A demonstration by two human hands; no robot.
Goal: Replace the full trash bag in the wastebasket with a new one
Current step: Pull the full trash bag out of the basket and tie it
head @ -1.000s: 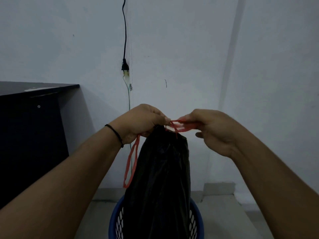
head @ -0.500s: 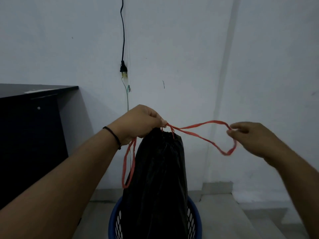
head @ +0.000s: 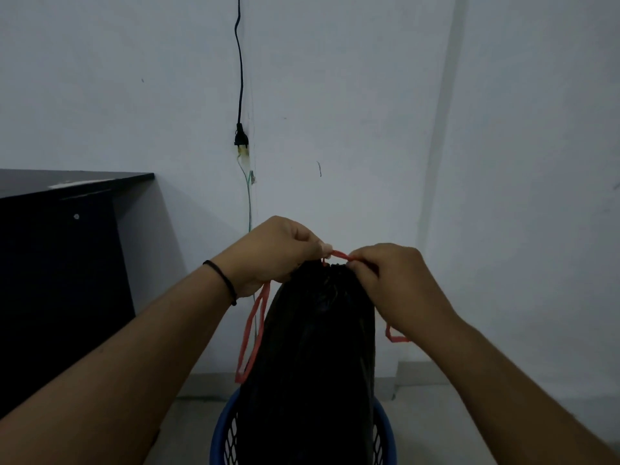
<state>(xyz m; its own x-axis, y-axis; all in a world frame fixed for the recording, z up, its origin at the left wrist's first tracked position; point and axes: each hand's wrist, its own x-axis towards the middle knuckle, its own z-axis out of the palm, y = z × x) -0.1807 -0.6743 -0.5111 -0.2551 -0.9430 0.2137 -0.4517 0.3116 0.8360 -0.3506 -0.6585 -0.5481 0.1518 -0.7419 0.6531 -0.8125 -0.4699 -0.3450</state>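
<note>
A dark table (head: 67,186) stands at the left. The left hand (head: 271,251) pinches the red drawstring (head: 339,255) at the neck of the black trash bag (head: 315,357); the right hand (head: 385,276) pinches it too. The bag stands upright, long axis vertical, neck up, in the blue wastebasket (head: 385,434). It looks cinched but not lifted out; no new bag is in view

Black trash bag (head: 318,357): full, upright, neck cinched shut at top, lower part sitting inside blue mesh wastebasket (head: 224,441) on floor. Red drawstring (head: 339,255) taut across cinched neck; 1 long loop hangs down bag's left side, 1 shorter loop end shows on right side.
</note>
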